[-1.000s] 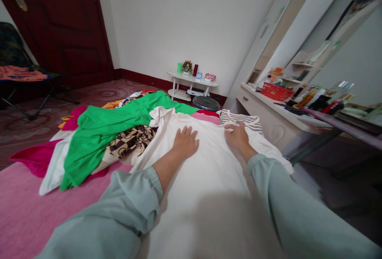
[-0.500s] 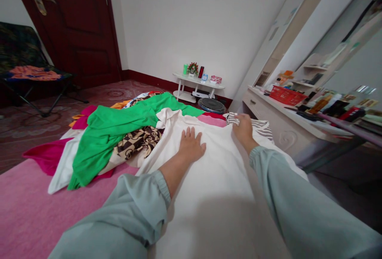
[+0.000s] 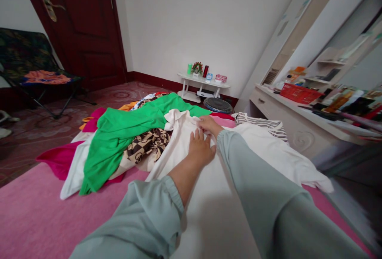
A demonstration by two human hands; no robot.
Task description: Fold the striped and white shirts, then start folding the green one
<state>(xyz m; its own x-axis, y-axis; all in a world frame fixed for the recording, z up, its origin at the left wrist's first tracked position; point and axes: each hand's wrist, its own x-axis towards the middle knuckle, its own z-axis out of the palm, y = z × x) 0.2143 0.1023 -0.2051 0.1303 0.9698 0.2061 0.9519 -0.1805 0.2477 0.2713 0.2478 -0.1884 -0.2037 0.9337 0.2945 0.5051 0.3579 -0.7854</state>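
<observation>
A white shirt [image 3: 215,195] lies lengthwise in front of me on the bed. My left hand [image 3: 201,147] rests flat on its upper part, fingers spread a little. Just beyond those fingertips, my right hand [image 3: 210,125] pinches the shirt's cloth close to the neck end. The forearm crosses the shirt from the right. More white cloth [image 3: 265,147] with a sleeve-like end spreads to the right, partly behind my right arm. A black-and-white striped cloth [image 3: 259,120] borders it at the far side.
Left of the shirt is a heap with a green garment [image 3: 128,127], a brown patterned cloth [image 3: 149,145] and magenta cloth [image 3: 61,157] on the pink bedcover [image 3: 36,211]. A dresser [image 3: 298,127] carrying a red basket [image 3: 300,93] stands right; a folding chair [image 3: 44,78] stands left.
My right hand has moved left, bringing the shirt's right edge inward toward my left hand. White cloth and pink bedcover now show on the right. The view has shifted slightly.
</observation>
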